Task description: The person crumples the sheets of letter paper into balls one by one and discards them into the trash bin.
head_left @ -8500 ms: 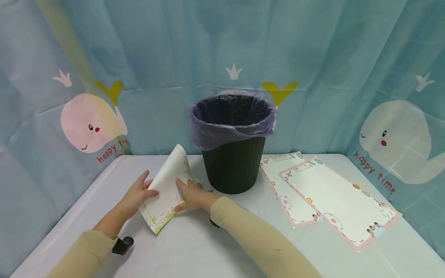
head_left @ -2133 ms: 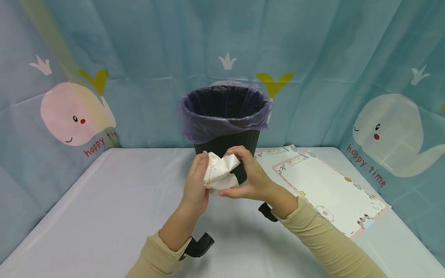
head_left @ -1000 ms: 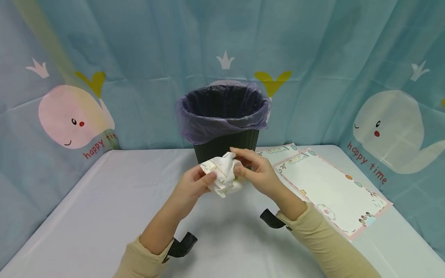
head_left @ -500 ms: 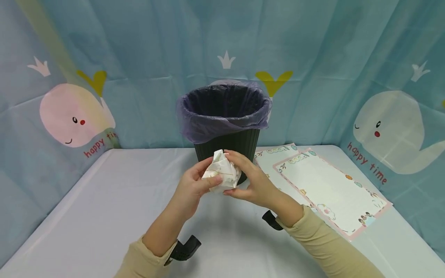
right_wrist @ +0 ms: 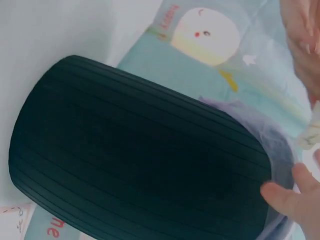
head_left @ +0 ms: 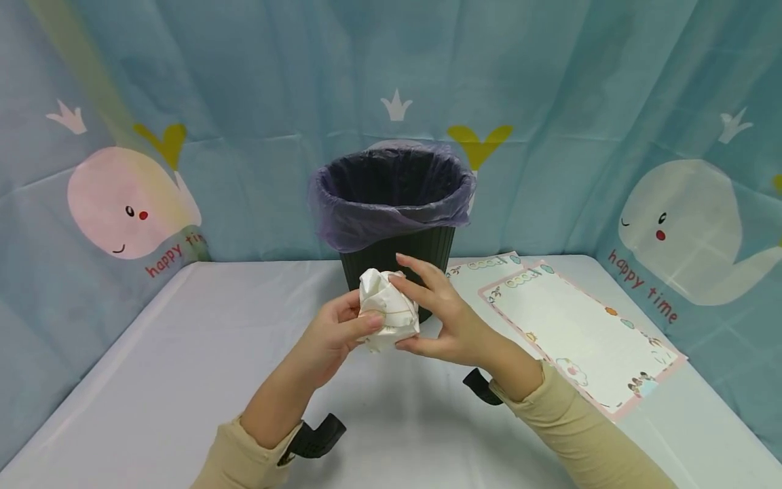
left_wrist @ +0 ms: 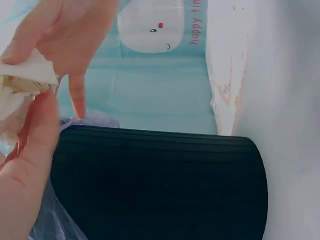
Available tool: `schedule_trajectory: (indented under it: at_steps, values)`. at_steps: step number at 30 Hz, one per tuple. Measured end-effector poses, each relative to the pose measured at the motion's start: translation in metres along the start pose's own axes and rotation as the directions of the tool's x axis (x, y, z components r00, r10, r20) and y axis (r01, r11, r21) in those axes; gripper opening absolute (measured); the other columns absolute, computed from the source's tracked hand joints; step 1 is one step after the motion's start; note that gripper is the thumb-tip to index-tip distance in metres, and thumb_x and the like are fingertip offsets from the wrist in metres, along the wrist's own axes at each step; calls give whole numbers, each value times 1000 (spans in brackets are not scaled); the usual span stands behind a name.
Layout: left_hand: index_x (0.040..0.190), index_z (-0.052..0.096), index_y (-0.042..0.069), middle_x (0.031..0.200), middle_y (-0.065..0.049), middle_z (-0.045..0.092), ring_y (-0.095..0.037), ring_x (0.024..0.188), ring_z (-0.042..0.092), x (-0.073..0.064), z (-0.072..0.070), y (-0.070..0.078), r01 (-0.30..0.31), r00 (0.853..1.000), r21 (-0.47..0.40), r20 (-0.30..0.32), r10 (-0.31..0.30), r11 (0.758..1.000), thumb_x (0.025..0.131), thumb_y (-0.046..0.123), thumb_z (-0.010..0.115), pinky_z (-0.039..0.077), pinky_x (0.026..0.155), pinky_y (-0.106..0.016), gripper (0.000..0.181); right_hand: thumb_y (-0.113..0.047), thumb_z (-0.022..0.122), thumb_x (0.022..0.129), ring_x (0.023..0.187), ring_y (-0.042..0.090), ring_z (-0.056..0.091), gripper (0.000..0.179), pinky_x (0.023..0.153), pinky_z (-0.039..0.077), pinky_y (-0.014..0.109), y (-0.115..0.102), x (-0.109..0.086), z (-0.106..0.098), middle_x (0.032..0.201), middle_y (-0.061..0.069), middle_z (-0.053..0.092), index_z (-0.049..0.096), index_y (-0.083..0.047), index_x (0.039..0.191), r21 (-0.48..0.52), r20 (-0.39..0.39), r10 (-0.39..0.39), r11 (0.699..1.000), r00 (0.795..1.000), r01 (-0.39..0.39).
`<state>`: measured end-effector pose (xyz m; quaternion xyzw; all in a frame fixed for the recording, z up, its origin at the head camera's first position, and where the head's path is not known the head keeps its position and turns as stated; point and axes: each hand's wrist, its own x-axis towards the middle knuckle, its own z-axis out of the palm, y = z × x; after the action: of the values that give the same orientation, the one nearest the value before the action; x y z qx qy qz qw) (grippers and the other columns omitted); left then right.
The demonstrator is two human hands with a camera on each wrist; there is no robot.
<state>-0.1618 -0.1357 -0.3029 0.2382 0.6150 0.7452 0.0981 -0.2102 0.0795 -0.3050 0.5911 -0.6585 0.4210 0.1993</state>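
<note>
In the head view a crumpled paper ball [head_left: 391, 309], white with faint printed lines, is held up in front of the bin. My left hand [head_left: 330, 336] grips its left side, thumb across the near face. My right hand [head_left: 455, 322] cups the other side, its thumb at the lower edge and a finger on top, the index finger lifted. The left wrist view catches folds of the paper ball [left_wrist: 25, 85] between both hands. Only a bit of the paper ball [right_wrist: 311, 134] enters the right wrist view.
A dark ribbed bin [head_left: 403, 255] with a purple bag [head_left: 391, 221] over its rim stands just beyond my hands. Two pink-bordered sheets, the nearer sheet [head_left: 574, 333] overlapping the farther sheet [head_left: 476, 272], lie right of it. A blue curtain [head_left: 256, 197] hangs behind.
The patterned sheet, loosely rolled on the table at first, has been lifted to the middle and crumpled into a ball. Since half a second ago, my right index finger has risen off it.
</note>
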Motion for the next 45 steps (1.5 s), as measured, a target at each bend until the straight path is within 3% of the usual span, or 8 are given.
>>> schedule_trajectory:
  at_steps: [7,16,24,30,35,37,41,45]
  values:
    - [130,44,-14,110,-6,61,-17,99,60,4,2,-4,72,994,35,-89,-69,997,87,27,74,49,88,-31,67,-9,88,70,122,31,47,78,100,42,37,-6,-2,-2,135,23,48,45,6,134,-8,-10,125,992,992,-125]
    - [125,50,-12,110,-10,61,-20,100,58,13,5,-4,134,981,94,-156,-119,986,87,10,71,48,89,-33,49,20,79,64,104,21,55,62,89,51,30,-2,-9,10,112,24,55,49,10,117,185,-92,188,968,978,-169]
    - [116,58,-11,106,-14,64,-19,92,62,18,11,-14,216,939,178,-308,-154,960,84,1,74,52,85,-33,38,24,66,66,77,21,61,39,68,52,28,9,-13,12,90,11,66,62,-1,96,-46,-159,68,996,985,-76]
    - [122,56,-4,103,-12,64,-20,86,64,15,15,-19,173,915,298,-400,-41,939,88,8,72,53,77,-28,40,30,61,61,73,22,58,41,63,49,29,14,-10,8,84,11,65,65,2,91,-266,-213,-31,964,977,-28]
    - [136,40,-8,121,-21,58,-25,101,65,10,17,-11,58,975,167,-221,-20,984,100,15,50,53,87,-35,43,30,61,60,78,27,54,47,66,48,34,18,-7,5,87,13,60,66,0,95,-414,-229,-148,909,962,41]
    - [138,36,-9,127,-21,53,-23,105,62,10,18,-9,45,983,82,-182,-29,996,102,16,45,51,91,-36,44,27,64,62,80,29,55,48,67,48,36,20,-7,6,90,13,60,65,-3,99,-441,-198,-199,892,960,94]
    - [138,36,-8,126,-18,50,-16,102,60,14,22,-10,19,962,5,-271,-17,1000,103,9,45,51,89,-30,40,19,64,68,89,30,57,49,75,49,39,20,-9,7,102,15,61,61,-1,113,-413,-145,-216,900,966,139]
    - [138,38,-7,126,-18,50,-13,100,58,14,20,-14,-31,923,20,-383,36,999,100,0,46,52,83,-24,39,5,59,82,106,31,55,45,90,46,39,15,-12,3,118,20,59,54,6,126,-207,-103,-98,975,990,75]
